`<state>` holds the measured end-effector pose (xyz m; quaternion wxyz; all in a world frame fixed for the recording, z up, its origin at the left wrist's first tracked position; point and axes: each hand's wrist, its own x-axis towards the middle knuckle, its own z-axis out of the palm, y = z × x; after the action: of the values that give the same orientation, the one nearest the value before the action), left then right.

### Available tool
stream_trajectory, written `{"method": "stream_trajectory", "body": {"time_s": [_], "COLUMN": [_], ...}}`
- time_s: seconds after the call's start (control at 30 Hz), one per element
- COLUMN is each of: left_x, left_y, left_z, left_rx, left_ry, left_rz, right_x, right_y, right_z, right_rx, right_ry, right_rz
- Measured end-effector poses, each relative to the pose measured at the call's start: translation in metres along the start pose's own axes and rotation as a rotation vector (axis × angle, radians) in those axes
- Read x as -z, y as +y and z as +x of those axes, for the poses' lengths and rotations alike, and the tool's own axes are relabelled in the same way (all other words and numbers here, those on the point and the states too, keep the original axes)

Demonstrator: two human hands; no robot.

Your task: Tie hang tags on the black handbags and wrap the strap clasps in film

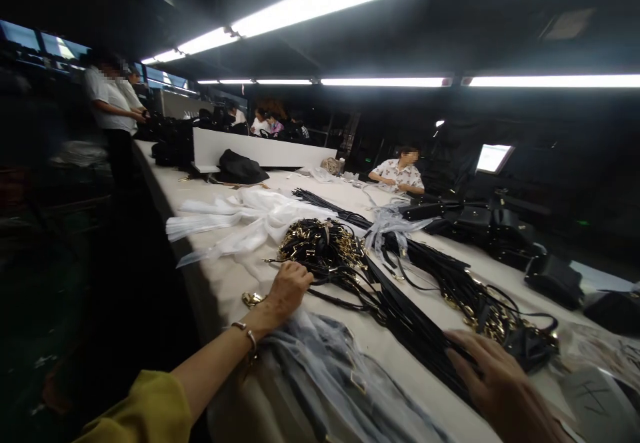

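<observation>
My left hand [290,288] is closed, its fingers pinched on a thin black strap at the near side of a heap. That heap of black straps with gold clasps [320,243] lies just beyond the fingers. From it a long bundle of flat black straps [405,309] runs toward the lower right. My right hand [493,373] is over the near end of this bundle, fingers stretched and thumb apart; whether it presses on the straps I cannot tell. Below my left hand, clear plastic sleeves [325,356] with dark straps inside cover the table's near part.
White plastic bags [250,216] lie beyond the heap. More straps with gold fittings [490,309] are at the right, near black bags [500,223]. A grey block [595,396] sits lower right. A person [400,173] works across the table; others stand far left.
</observation>
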<state>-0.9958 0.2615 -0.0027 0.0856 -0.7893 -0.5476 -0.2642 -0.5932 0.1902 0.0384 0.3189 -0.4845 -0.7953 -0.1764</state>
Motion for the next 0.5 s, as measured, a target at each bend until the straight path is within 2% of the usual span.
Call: {"method": "stream_trajectory", "body": {"time_s": [0.07, 0.13, 0.2, 0.23, 0.3, 0.37, 0.43, 0.5], "left_x": [0.012, 0.028, 0.043, 0.05, 0.06, 0.062, 0.057, 0.048], "left_y": [0.008, 0.016, 0.019, 0.018, 0.009, -0.007, -0.022, -0.032], "left_z": [-0.004, -0.009, -0.014, -0.016, -0.024, -0.034, -0.048, -0.06], "left_rx": [-0.141, -0.318, -0.449, -0.471, -0.458, -0.402, -0.335, -0.283], "left_ry": [0.077, 0.208, 0.336, 0.369, 0.382, 0.356, 0.317, 0.267], "left_rz": [0.025, 0.058, 0.091, 0.107, 0.128, 0.11, 0.057, -0.021], "right_x": [-0.032, -0.057, -0.074, -0.079, -0.086, -0.089, -0.09, -0.089], "right_y": [-0.043, -0.094, -0.137, -0.152, -0.168, -0.169, -0.169, -0.172], "right_z": [0.041, 0.079, 0.104, 0.112, 0.12, 0.122, 0.122, 0.122], "right_rx": [0.086, 0.185, 0.265, 0.282, 0.259, 0.165, 0.03, -0.099], "right_ry": [-0.09, -0.148, -0.241, -0.312, -0.509, -0.7, -0.847, -0.928], "right_rz": [0.078, 0.167, 0.258, 0.3, 0.38, 0.481, 0.597, 0.695]}}
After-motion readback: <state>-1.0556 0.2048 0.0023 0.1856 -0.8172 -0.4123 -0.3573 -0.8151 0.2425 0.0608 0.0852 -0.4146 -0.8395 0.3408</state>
